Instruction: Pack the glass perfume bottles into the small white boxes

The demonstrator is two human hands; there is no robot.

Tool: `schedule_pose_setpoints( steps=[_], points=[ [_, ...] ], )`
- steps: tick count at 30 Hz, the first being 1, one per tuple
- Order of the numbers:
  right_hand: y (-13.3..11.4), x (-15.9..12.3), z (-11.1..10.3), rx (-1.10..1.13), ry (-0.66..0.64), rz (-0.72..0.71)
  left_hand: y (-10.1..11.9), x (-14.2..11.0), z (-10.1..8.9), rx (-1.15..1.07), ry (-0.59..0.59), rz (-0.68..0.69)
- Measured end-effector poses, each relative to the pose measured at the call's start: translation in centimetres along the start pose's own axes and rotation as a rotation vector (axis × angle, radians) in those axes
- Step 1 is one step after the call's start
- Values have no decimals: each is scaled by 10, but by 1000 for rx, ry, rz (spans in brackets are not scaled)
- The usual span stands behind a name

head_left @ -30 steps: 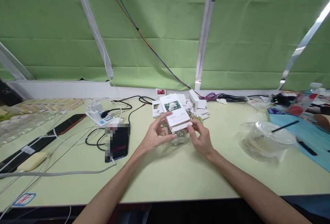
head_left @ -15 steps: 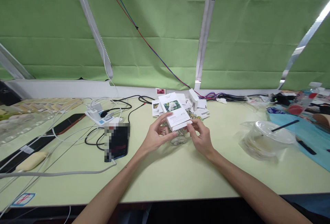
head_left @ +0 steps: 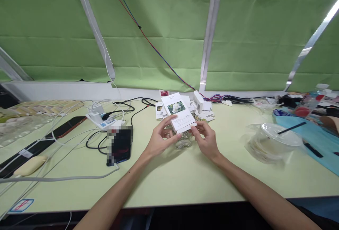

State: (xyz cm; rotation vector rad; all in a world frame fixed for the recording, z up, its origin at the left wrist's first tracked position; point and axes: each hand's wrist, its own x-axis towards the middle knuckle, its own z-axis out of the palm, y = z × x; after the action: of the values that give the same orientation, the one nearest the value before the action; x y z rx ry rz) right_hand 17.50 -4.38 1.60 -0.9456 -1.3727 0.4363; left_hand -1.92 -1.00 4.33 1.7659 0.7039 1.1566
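Observation:
A small white carton (head_left: 178, 112) printed with a white flower picture is held up over the middle of the pale green table (head_left: 169, 184). My left hand (head_left: 159, 139) grips its near left side, fingers curled round it. My right hand (head_left: 207, 139) pinches the carton's near end flap with fingertips. Directly under the carton a small clear glass bottle (head_left: 183, 143) lies on the table between my hands. Behind them sits a heap of similar white cartons (head_left: 197, 105) and small gold-capped bottles.
A dark phone (head_left: 119, 145) on a cable lies left of my hands, beside a white power strip (head_left: 102, 119) and tangled cords. A clear lidded plastic bowl (head_left: 272, 141) in a bag stands right. Blue cloth (head_left: 317, 140) and clutter fill the far right. Green blinds hang behind.
The carton's near end flap, open a second ago, now lies folded against the box under my right fingertips. Both hands stayed in place.

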Motion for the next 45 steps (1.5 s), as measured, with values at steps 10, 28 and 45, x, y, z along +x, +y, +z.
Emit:
schedule_pose_setpoints(
  steps=[10, 28, 45],
  points=[
    [-1, 0, 2, 98, 2, 46, 3, -2, 1, 4, 23, -9],
    [4, 2, -4, -2, -155, -6, 2, -1, -1, -89, -22, -12],
    [8, 4, -10, -116, -236, -73, 3, -1, -1, -106, -41, -16]
  ],
)
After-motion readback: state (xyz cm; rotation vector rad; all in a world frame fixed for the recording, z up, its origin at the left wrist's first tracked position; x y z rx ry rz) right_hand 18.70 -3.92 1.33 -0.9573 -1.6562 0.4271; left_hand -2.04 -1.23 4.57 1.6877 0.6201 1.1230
